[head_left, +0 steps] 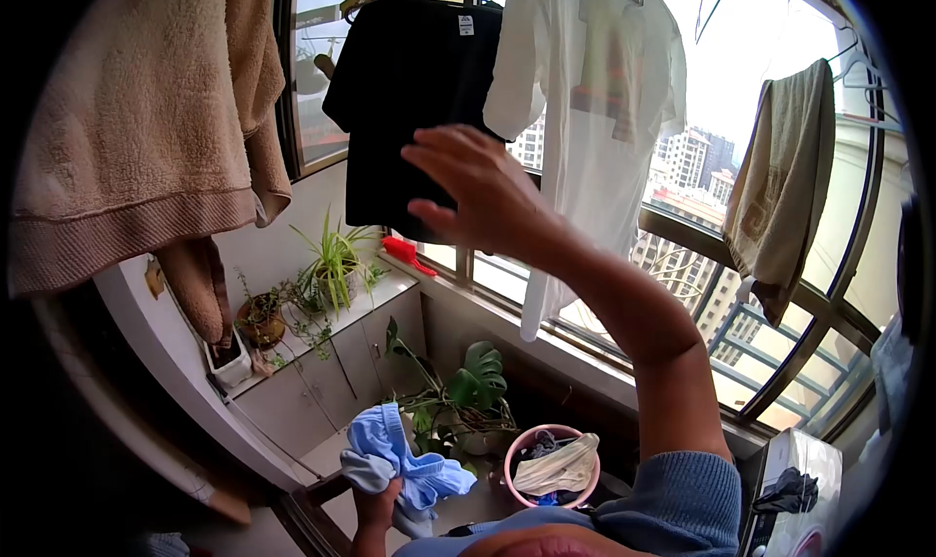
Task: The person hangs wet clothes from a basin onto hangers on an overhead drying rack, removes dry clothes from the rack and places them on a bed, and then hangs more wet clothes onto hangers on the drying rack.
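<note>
My right hand [473,192] is raised in front of a hanging black T-shirt [405,99], its fingers spread and holding nothing. Beside that shirt hangs a sheer white shirt [604,118]. Low in the view, my left hand [378,503] grips a bunched light blue cloth [405,455], which covers most of the fingers. To the right of the cloth, a pink basin [512,460] on the floor holds a cream garment [556,467] and dark clothes.
Brown towels [127,128] hang at the left and a beige towel [785,167] at the right. Potted plants [336,265] and a red brush [405,253] are near the window. A monstera [476,377] stands by the basin. A washing machine [819,464] bears dark cloth.
</note>
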{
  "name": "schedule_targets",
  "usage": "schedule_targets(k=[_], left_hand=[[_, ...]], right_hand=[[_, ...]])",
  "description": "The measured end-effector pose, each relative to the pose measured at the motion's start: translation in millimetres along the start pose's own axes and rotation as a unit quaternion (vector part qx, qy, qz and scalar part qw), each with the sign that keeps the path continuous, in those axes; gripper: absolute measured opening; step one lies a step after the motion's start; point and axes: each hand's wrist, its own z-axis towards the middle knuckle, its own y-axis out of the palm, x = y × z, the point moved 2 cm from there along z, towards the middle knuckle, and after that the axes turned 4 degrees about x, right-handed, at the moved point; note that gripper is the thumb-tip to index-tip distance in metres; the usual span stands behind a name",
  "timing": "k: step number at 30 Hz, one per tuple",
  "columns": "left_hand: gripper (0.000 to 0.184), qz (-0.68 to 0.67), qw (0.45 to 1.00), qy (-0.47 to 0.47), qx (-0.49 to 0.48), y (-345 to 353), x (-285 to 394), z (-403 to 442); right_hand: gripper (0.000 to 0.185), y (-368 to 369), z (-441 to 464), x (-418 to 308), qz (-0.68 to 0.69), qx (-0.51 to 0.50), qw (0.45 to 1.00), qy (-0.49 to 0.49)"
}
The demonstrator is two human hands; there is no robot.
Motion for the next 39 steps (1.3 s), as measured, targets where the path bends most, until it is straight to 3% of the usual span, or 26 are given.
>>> schedule_targets(k=[2,4,5,6,7,8,9,11,13,14,15,17,18,20,23,29,32,35,36,39], left_hand=[[0.05,-0.109,0.991,-0.073,0.013,6.2,4.8,-0.7],[0.051,-0.11,0.991,-0.067,0.033,16.7,6.9,1.1],[0.052,-0.11,0.991,-0.066,0.045,21.5,5.3,0.8],[0.05,-0.135,0.984,-0.068,0.095,28.0,-6.2,-0.4],[0.049,-0.144,0.982,-0.084,0.085,29.8,-13.2,1.6],[0.048,-0.156,0.98,-0.098,0.075,32.2,-19.4,5.0],[0.047,-0.169,0.977,-0.114,0.063,37.3,-21.8,9.0],[0.047,-0.228,0.962,-0.123,0.08,41.0,-24.2,10.4],[0.048,-0.188,0.975,-0.079,0.094,38.4,2.8,14.4],[0.049,-0.19,0.975,-0.082,0.083,41.0,7.0,17.8],[0.05,-0.194,0.975,-0.085,0.073,43.6,9.4,20.1],[0.052,-0.213,0.971,-0.092,0.058,48.6,10.5,22.1],[0.052,-0.208,0.972,-0.092,0.06,50.8,12.2,21.8],[0.051,-0.215,0.97,-0.089,0.076,56.8,16.8,18.7],[0.05,-0.242,0.963,-0.091,0.08,61.1,11.1,14.8],[0.048,-0.273,0.944,-0.161,0.092,67.5,-7.2,15.1],[0.052,-0.269,0.948,-0.161,0.059,69.2,-5.7,20.2],[0.052,-0.291,0.94,-0.164,0.071,77.4,-10.9,20.5],[0.054,-0.298,0.938,-0.164,0.072,79.7,-10.8,21.4],[0.058,-0.313,0.932,-0.17,0.07,84.8,-10.2,20.3]], right_hand=[[0.056,-32.8,63.0,66.0,-0.297,0.064,0.952,-0.032],[0.064,-56.5,91.1,116.4,-0.507,0.009,0.86,-0.048],[0.063,-66.2,92.2,146.2,-0.55,-0.043,0.832,-0.057],[0.05,-75.7,95.0,161.3,-0.587,-0.093,0.804,-0.006],[0.052,-89.9,97.5,158.2,-0.578,-0.128,0.804,0.05],[0.06,-102.1,104.6,162.1,-0.605,-0.075,0.793,0.026],[0.052,-121.1,118.3,141.3,-0.561,-0.059,0.825,0.037],[0.041,-145.5,139.8,171.3,-0.578,0.108,0.807,-0.054],[0.031,-158.2,166.3,168.5,-0.631,0.207,0.718,-0.208],[0.034,-154.7,172.6,168.3,-0.64,0.286,0.705,-0.11],[0.026,-154.0,181.6,199.5,-0.636,0.31,0.692,-0.145],[0.027,-167.3,184.5,280.1,-0.537,0.137,0.831,0.042],[0.029,-174.0,183.6,317.4,-0.467,0.045,0.873,0.131],[0.025,-191.6,189.5,381.2,-0.412,-0.082,0.883,0.208],[0.017,-216.8,189.2,455.2,-0.485,-0.177,0.836,0.186],[0.022,-230.1,152.8,463.8,-0.613,-0.291,0.731,-0.073],[0.016,-225.4,122.9,422.5,-0.666,-0.223,0.708,-0.077],[0.014,-207.5,94.9,377.5,-0.545,0.098,0.828,0.086],[0.019,-203.7,80.6,346.5,-0.496,0.118,0.858,0.063],[0.024,-181.6,52.2,326.3,-0.446,0.139,0.879,0.096]])
